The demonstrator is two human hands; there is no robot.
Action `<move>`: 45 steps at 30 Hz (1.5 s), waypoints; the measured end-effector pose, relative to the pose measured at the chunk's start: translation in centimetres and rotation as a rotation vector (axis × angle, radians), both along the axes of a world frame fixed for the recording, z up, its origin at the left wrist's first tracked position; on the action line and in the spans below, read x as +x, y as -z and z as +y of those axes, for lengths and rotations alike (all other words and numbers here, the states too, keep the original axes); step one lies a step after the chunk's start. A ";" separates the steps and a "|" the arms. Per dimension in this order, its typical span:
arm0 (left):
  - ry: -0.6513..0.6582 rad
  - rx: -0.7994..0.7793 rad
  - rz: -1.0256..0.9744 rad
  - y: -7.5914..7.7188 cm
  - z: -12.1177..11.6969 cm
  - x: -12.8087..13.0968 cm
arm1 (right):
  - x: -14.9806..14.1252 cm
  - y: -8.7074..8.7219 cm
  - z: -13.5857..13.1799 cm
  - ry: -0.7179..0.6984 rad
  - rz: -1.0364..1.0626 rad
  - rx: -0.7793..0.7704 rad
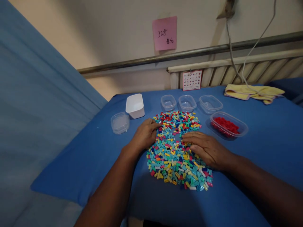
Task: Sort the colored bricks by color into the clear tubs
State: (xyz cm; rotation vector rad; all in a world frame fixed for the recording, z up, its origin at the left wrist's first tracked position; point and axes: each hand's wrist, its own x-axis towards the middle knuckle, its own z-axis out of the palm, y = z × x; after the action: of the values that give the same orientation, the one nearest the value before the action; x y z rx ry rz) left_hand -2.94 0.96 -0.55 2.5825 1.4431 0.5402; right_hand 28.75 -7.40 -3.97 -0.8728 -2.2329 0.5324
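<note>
Many small plastic building bricks (169, 154) in light blue, yellow, red, green, white and other colours lie spread in a wide patch on the blue cloth. My left hand (146, 133) rests at the patch's left edge, index finger stretched onto the bricks and the other fingers bent under, partly hidden. On the right side, my right hand (205, 148) lies palm down over the bricks, fingers stretched and thumb a little apart. No brick shows as held in either hand. Beyond the right hand stands a clear tub (243, 130) holding red bricks (226, 126).
Behind the bricks stand three clear tubs, a left one (168, 102), a middle one (187, 103) and a right one (210, 104). A white bin (135, 106) and clear lids (120, 123) sit at left. A yellow cloth (253, 92) lies back right, near a hanging cable (230, 52).
</note>
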 end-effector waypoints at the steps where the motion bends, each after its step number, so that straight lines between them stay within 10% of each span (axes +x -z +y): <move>1: -0.029 0.002 -0.019 -0.2 0.0 -0.1 | 0.0 0.0 0.0 0.004 0.007 -0.003; 45: -0.225 -0.057 0.166 -1.5 0.1 0.9 | -0.2 -0.4 -0.1 0.037 0.060 -0.047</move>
State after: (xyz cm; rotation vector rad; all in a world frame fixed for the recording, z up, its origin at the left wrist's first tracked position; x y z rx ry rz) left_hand -2.00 1.07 0.99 2.4879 1.7883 0.3100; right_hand 28.59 -7.50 -3.59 -0.9088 -2.1534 0.5889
